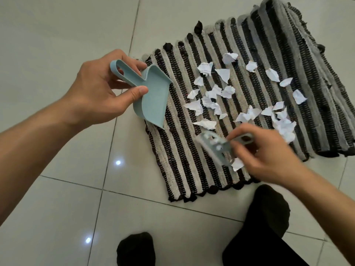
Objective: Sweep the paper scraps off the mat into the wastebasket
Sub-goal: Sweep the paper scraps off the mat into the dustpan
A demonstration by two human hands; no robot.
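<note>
A striped black, cream and grey woven mat (184, 154) lies on the tiled floor. Several white crumpled paper scraps (213, 93) are scattered over its middle and right part. My left hand (99, 89) grips the handle of a small light-blue dustpan (151, 98), held tilted above the mat's left edge. My right hand (269, 152) holds a small light-blue hand brush (217, 148), blurred by motion, low over the mat's near part, with one scrap (237, 164) just beside it. No wastebasket is in view.
Pale glossy floor tiles (57, 208) surround the mat on the left and front. My legs in dark clothing, a knee (267, 212) and a foot (136, 248), are at the bottom, just in front of the mat's near fringe.
</note>
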